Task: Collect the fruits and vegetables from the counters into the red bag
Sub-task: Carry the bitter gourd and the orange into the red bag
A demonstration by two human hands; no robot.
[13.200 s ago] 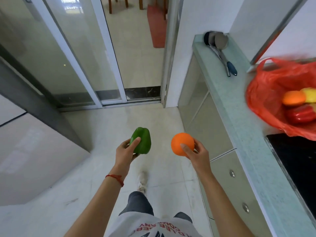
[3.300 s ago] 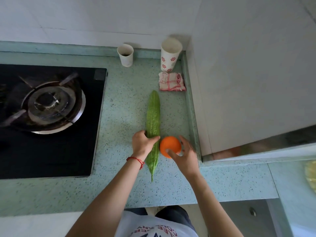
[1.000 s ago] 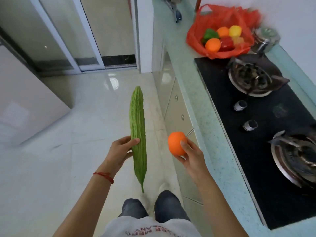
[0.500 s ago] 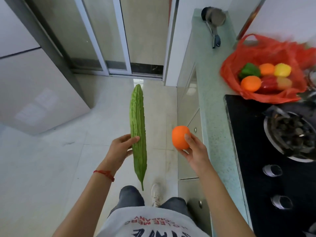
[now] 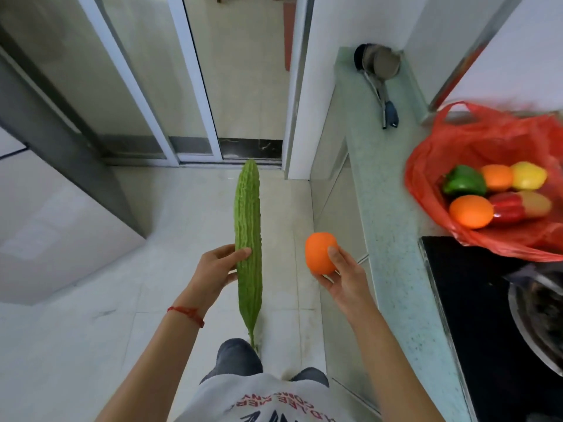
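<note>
- Left hand (image 5: 214,271): fingers wrapped round the middle of a bitter gourd (image 5: 248,239), held upright over the floor, left of centre; the grip sits near its midpoint, so a loosened hold could let the long body pivot and slip.
- Right hand (image 5: 342,278): fingers pinching an orange (image 5: 320,253) from the near side, over the floor just left of the tabletop (image 5: 393,226) edge; the smooth round skin may roll out of a fingertip hold and drop.
- Red bag (image 5: 432,166): on the tabletop at far right, mouth open, well apart from both hands. Holds a green pepper (image 5: 464,181), two oranges, a yellow fruit and a red pepper.
- Risk, bag: thin plastic slumps; the gourd is likely too long to lie flat, could tip the rim or spill contents toward the black hob (image 5: 475,315).
- Risk, reach: ladles (image 5: 379,77) lie beyond the bag, unlikely in the way.
</note>
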